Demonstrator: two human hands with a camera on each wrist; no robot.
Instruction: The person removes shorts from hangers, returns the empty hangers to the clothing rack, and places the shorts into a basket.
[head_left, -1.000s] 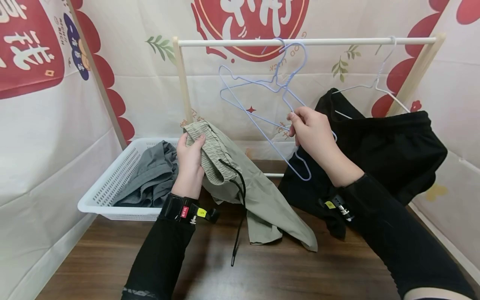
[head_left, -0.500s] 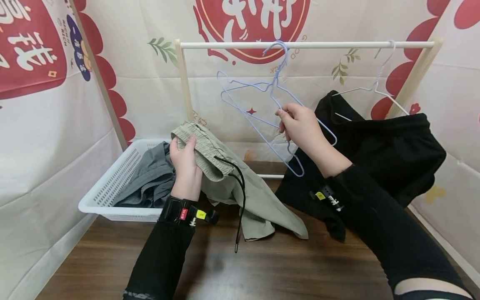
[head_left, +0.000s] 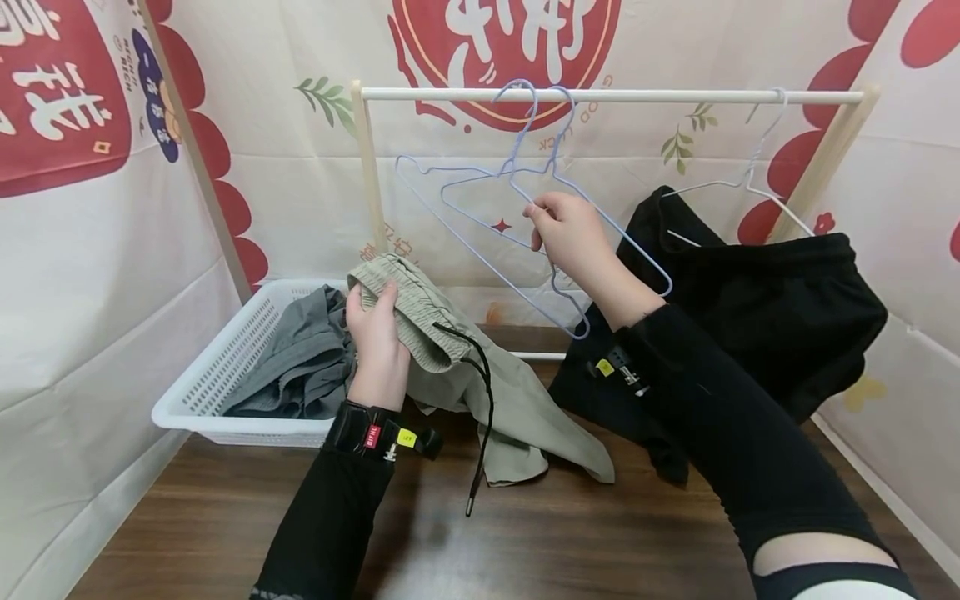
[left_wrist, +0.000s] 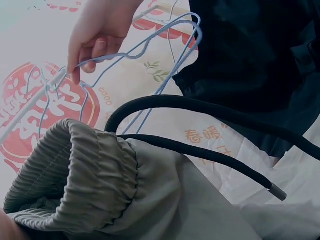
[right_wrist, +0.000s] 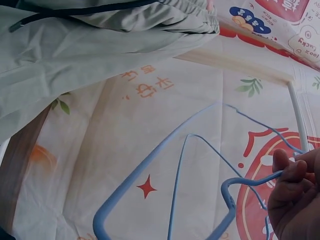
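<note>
My left hand (head_left: 375, 337) grips grey-green trousers (head_left: 517, 408) by the gathered elastic waistband, thumb on top. Their black drawstring (left_wrist: 190, 106) hangs loose and the legs trail down to the table. With my right hand (head_left: 573, 237) I pinch a blue wire hanger (right_wrist: 132, 175) by its right shoulder, its hook overlapping the white rail (head_left: 675, 97) in the head view. Just behind it a second blue hanger (right_wrist: 175, 200) hangs from the rail. In the left wrist view, the waistband opening (left_wrist: 55, 165) faces left.
Black trousers (head_left: 780, 300) hang on a white hanger (head_left: 750, 171) at the rail's right end. A white basket (head_left: 195, 417) with dark grey clothing (head_left: 292, 358) stands at the left. Printed cloth walls enclose the wooden table (head_left: 420, 533).
My right hand has moved left with the blue hanger, whose hook has passed from right of the second hanger's hook to its left. The left hand and trousers have shifted slightly left.
</note>
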